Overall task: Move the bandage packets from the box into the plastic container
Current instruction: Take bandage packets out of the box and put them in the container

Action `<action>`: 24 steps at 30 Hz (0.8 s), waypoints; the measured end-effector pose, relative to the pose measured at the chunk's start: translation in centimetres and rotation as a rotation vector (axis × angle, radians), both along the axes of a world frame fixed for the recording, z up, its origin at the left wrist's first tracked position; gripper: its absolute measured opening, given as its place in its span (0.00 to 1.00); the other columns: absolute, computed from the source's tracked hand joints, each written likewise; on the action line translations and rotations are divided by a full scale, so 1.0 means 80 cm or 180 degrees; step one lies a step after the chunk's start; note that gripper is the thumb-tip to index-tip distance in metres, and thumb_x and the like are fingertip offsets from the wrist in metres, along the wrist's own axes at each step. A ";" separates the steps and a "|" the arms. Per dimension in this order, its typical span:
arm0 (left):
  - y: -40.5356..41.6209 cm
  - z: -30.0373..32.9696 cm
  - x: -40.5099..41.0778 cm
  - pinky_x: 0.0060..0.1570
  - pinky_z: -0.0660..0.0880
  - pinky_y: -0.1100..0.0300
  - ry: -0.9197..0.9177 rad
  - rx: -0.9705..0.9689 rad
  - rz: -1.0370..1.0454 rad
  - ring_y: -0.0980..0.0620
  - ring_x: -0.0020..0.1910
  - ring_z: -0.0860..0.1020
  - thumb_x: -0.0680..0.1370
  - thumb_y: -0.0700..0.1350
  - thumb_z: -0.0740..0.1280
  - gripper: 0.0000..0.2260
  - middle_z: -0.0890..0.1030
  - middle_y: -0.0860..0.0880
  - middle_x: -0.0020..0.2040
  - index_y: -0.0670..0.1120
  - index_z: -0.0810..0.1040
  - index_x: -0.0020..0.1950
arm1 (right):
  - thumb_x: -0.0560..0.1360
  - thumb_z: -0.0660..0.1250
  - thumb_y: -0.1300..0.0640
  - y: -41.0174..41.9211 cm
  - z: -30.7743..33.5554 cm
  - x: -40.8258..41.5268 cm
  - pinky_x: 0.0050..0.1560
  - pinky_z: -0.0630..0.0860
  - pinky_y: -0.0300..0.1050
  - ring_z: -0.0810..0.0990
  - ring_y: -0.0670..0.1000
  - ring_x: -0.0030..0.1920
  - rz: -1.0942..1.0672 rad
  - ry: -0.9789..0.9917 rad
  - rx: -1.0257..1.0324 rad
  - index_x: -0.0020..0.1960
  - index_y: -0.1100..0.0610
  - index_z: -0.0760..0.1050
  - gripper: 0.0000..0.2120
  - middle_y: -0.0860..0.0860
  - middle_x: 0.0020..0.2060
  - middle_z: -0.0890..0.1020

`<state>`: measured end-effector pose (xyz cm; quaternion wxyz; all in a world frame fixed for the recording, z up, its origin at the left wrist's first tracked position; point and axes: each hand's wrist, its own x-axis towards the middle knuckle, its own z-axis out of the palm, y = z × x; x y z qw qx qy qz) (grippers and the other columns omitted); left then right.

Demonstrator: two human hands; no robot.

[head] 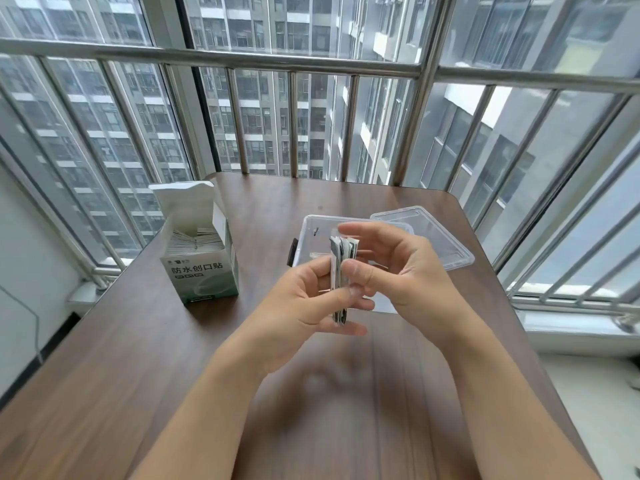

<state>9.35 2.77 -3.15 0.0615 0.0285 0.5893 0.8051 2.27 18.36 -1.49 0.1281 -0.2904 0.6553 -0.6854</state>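
Bandage stack in both hands

I pinch a stack of bandage packets [341, 271] betw. my left hand [311, 299] & right hand [391, 268], held upright just above the plastic container [311, 226]. More packets sit in the open box [201, 247], left on the counter [138, 341], labelled "防水创口贴".

Wooden table [173, 358]: box [201, 268], container [311, 226], lid [433, 233]

Both hands: left hand [313, 299] and right hand [391, 268] grip bandage packets [341, 268] | position: above plastic container [311, 230] | box [199, 251]: open, at left
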 end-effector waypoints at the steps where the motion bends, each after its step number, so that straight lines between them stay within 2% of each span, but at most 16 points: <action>1: 0.000 0.000 0.001 0.42 0.82 0.54 -0.0001 0.0046 -0.0038 0.48 0.50 0.83 0.73 0.42 0.71 0.18 0.84 0.42 0.50 0.42 0.80 0.63 | 0.73 0.74 0.66 0.002 0.001 0.001 0.46 0.79 0.40 0.84 0.49 0.48 0.0035 -0.0029 -0.0011 0.64 0.62 0.78 0.19 0.55 0.49 0.85; 3: -0.001 0.003 0.002 0.41 0.82 0.54 -0.0050 0.0250 -0.0104 0.47 0.50 0.84 0.74 0.41 0.69 0.16 0.84 0.42 0.50 0.42 0.80 0.62 | 0.74 0.71 0.65 0.004 0.003 0.001 0.48 0.80 0.41 0.84 0.49 0.48 0.0074 -0.0112 -0.0088 0.64 0.64 0.78 0.18 0.56 0.48 0.85; 5: -0.001 0.005 0.003 0.39 0.83 0.55 -0.0147 0.0555 -0.0145 0.46 0.50 0.85 0.75 0.41 0.67 0.14 0.85 0.41 0.50 0.40 0.80 0.60 | 0.75 0.70 0.64 0.006 0.003 0.000 0.49 0.79 0.45 0.83 0.54 0.48 0.0073 -0.0219 -0.0185 0.64 0.63 0.77 0.17 0.62 0.51 0.85; 7: 0.000 0.007 0.004 0.37 0.83 0.56 -0.0237 0.0747 -0.0124 0.45 0.48 0.85 0.75 0.41 0.66 0.14 0.85 0.41 0.49 0.40 0.80 0.59 | 0.77 0.69 0.66 0.006 0.002 -0.001 0.43 0.78 0.46 0.79 0.58 0.41 0.0025 -0.0285 -0.0226 0.64 0.63 0.77 0.15 0.66 0.48 0.83; 9: 0.001 0.006 0.002 0.36 0.83 0.57 -0.0282 0.0752 -0.0072 0.46 0.46 0.85 0.75 0.41 0.66 0.14 0.85 0.42 0.47 0.40 0.80 0.59 | 0.78 0.66 0.69 0.003 0.001 0.000 0.35 0.76 0.45 0.74 0.54 0.34 -0.0112 -0.0252 -0.0119 0.62 0.63 0.77 0.13 0.67 0.42 0.80; 12: 0.004 0.002 -0.001 0.36 0.82 0.57 -0.0332 0.0627 0.0079 0.50 0.42 0.84 0.79 0.38 0.64 0.10 0.84 0.45 0.43 0.41 0.80 0.59 | 0.78 0.66 0.70 -0.002 0.001 0.002 0.33 0.76 0.48 0.74 0.53 0.31 -0.0294 -0.0015 0.0115 0.60 0.62 0.78 0.12 0.73 0.41 0.77; 14: 0.007 0.000 -0.002 0.35 0.82 0.57 -0.0274 0.0452 0.0178 0.52 0.40 0.83 0.81 0.37 0.63 0.09 0.83 0.46 0.42 0.41 0.79 0.59 | 0.78 0.65 0.71 -0.005 0.000 0.003 0.31 0.77 0.49 0.74 0.54 0.31 -0.0305 0.0033 0.0147 0.60 0.62 0.78 0.12 0.70 0.37 0.77; 17: 0.014 -0.003 -0.003 0.32 0.81 0.58 -0.0077 -0.0068 0.0364 0.54 0.36 0.79 0.80 0.38 0.67 0.09 0.79 0.47 0.40 0.41 0.78 0.61 | 0.77 0.67 0.70 -0.005 -0.003 0.001 0.34 0.79 0.48 0.78 0.54 0.31 -0.0410 0.0189 0.0334 0.58 0.60 0.80 0.12 0.55 0.32 0.80; 19: 0.017 -0.006 -0.004 0.29 0.79 0.57 -0.0007 -0.0521 0.0682 0.53 0.34 0.79 0.78 0.38 0.71 0.10 0.79 0.44 0.42 0.43 0.78 0.58 | 0.75 0.70 0.68 -0.006 -0.004 0.000 0.41 0.81 0.46 0.85 0.51 0.38 -0.0494 0.0323 0.0526 0.56 0.57 0.81 0.12 0.52 0.39 0.86; 21: 0.018 -0.008 -0.004 0.26 0.78 0.57 -0.0002 -0.0893 0.1033 0.50 0.32 0.81 0.75 0.38 0.75 0.11 0.82 0.41 0.42 0.45 0.77 0.53 | 0.73 0.73 0.68 -0.007 -0.003 0.002 0.45 0.84 0.48 0.87 0.50 0.46 -0.0525 0.0391 0.0630 0.55 0.55 0.83 0.13 0.52 0.46 0.87; 24: 0.018 -0.009 -0.003 0.23 0.75 0.59 -0.0011 -0.1190 0.1271 0.48 0.31 0.83 0.72 0.39 0.77 0.13 0.84 0.42 0.40 0.47 0.77 0.51 | 0.71 0.74 0.70 -0.010 -0.003 0.007 0.42 0.85 0.55 0.87 0.54 0.45 -0.0642 0.0436 0.0655 0.50 0.55 0.83 0.13 0.53 0.46 0.86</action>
